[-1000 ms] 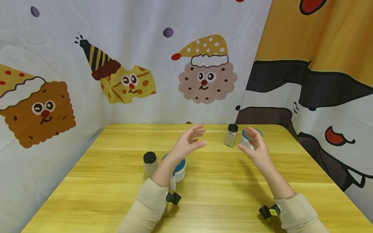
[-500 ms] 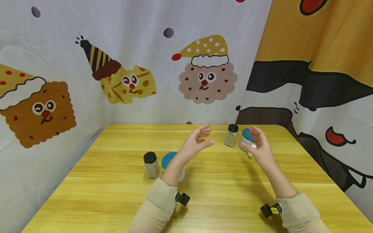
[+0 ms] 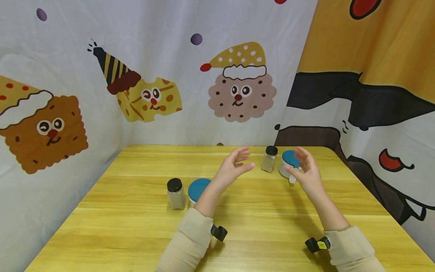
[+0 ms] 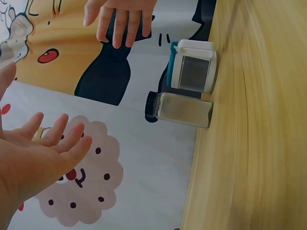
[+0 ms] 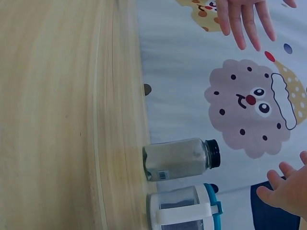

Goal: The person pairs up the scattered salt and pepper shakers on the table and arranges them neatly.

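Both bare hands hover above the table with fingers loosely spread and palms facing each other, holding nothing. The left hand (image 3: 232, 170) is near the middle, its forearm crossing in front of a blue-lidded container (image 3: 198, 189) and hiding part of it. Beside that container stands a black-capped glass jar (image 3: 176, 197). The right hand (image 3: 308, 173) is in front of a second blue-lidded container (image 3: 287, 170), which has a white handle (image 5: 184, 214). Next to it stands another black-capped jar (image 3: 268, 162) with pale contents. In the left wrist view, the left hand (image 4: 36, 160) touches nothing.
The wooden table (image 3: 258, 234) ends at a printed curtain (image 3: 163, 34) behind and along the sides. Each wrist wears a small black camera, such as the left one (image 3: 219, 232). One jar and container pair stands front left, the other back right.
The left hand has moved to the right, and the right hand has shifted slightly right too. More of both blue lids shows. The jars and containers have stayed in place.
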Available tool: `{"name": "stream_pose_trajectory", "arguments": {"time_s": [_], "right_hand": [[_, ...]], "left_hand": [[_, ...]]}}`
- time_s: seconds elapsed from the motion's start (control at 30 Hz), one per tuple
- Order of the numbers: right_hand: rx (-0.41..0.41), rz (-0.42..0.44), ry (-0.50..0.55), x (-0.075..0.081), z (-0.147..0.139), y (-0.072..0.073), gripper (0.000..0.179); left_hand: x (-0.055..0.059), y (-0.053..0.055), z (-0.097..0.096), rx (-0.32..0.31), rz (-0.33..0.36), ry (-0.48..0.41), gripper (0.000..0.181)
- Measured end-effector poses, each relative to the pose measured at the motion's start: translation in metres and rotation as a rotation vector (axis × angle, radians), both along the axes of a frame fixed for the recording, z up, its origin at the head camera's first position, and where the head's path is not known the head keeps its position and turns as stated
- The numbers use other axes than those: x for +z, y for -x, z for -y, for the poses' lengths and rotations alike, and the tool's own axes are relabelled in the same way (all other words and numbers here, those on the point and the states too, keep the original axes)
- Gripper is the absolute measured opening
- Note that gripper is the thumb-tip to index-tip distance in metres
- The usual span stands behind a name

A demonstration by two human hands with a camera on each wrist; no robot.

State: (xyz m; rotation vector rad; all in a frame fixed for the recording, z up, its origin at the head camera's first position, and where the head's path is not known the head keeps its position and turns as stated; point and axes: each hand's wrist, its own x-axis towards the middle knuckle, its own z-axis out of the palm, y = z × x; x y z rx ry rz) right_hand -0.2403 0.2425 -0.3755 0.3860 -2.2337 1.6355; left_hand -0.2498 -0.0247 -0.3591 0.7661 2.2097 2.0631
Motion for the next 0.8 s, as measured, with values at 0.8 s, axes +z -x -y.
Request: {"name": "stream_pose_trajectory", "arguments": {"time_s": [0.8], "right_hand": [[-0.098, 0.011, 0.0, -0.002, -0.012, 0.01, 0.077]], "left_hand": [[-0.007, 0.015, -0.034, 0.075, 0.039, -0.044, 0.057]]}}
